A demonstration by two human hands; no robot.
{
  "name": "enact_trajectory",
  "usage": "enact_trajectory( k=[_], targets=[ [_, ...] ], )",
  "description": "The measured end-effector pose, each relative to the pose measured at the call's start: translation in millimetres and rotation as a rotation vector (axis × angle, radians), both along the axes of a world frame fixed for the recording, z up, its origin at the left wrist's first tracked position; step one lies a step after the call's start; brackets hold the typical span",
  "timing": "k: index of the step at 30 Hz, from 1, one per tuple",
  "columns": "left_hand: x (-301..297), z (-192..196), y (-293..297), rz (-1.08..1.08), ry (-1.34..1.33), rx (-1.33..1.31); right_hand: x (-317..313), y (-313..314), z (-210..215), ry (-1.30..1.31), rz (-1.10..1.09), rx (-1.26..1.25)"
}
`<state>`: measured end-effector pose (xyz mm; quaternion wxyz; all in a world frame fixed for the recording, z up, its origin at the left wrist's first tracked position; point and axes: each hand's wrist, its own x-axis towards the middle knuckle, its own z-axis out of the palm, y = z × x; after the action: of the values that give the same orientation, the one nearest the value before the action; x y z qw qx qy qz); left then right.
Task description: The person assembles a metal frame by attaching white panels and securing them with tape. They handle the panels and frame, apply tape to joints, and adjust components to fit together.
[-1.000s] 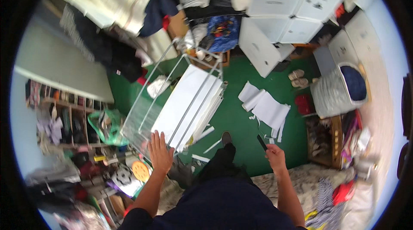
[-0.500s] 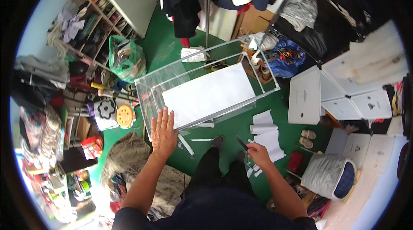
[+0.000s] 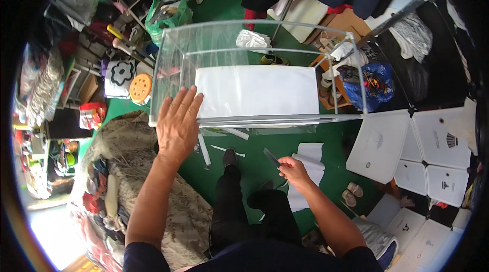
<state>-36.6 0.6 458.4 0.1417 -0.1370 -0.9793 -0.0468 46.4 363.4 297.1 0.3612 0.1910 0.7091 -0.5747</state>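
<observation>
A long grey-tube frame (image 3: 254, 118) stands in front of me with a white panel (image 3: 254, 88) low inside it. Clear plastic film (image 3: 170, 76) covers its left end. My left hand (image 3: 177, 130) lies flat, fingers extended, over the film at the frame's near left corner. In my right hand (image 3: 295, 171), held away from the frame, is a knife (image 3: 271, 157) with a dark blade pointing up and to the left. White sheet material (image 3: 307, 170) lies on the floor behind that hand, partly hidden by it.
White strips (image 3: 205, 151) lie on the green floor near my shoes. Camouflage fabric (image 3: 137, 139) is heaped at my left, near a round orange-topped stool (image 3: 140, 87). White storage cubes (image 3: 377, 144) stand at the right; a green bag (image 3: 168, 12) sits beyond the frame's left end.
My view has turned, so the frame now runs nearly level across it. My left hand is still at the frame's near left corner, and my right hand still holds the knife.
</observation>
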Motion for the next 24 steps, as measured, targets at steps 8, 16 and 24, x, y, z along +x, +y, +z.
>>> enact_trajectory(
  k=[8, 16, 24],
  targets=[
    [7, -39, -5, 0.025, 0.322, -0.011, -47, -47, -91, 0.027, 0.156, -0.229],
    [24, -96, -40, -0.247, 0.762, -0.041, -113, -91, -123, 0.287, 0.258, -0.316],
    [111, -315, 20, 0.407, 0.710, 1.489, -205, -116, -155, 0.625, 0.202, -0.254]
  ],
)
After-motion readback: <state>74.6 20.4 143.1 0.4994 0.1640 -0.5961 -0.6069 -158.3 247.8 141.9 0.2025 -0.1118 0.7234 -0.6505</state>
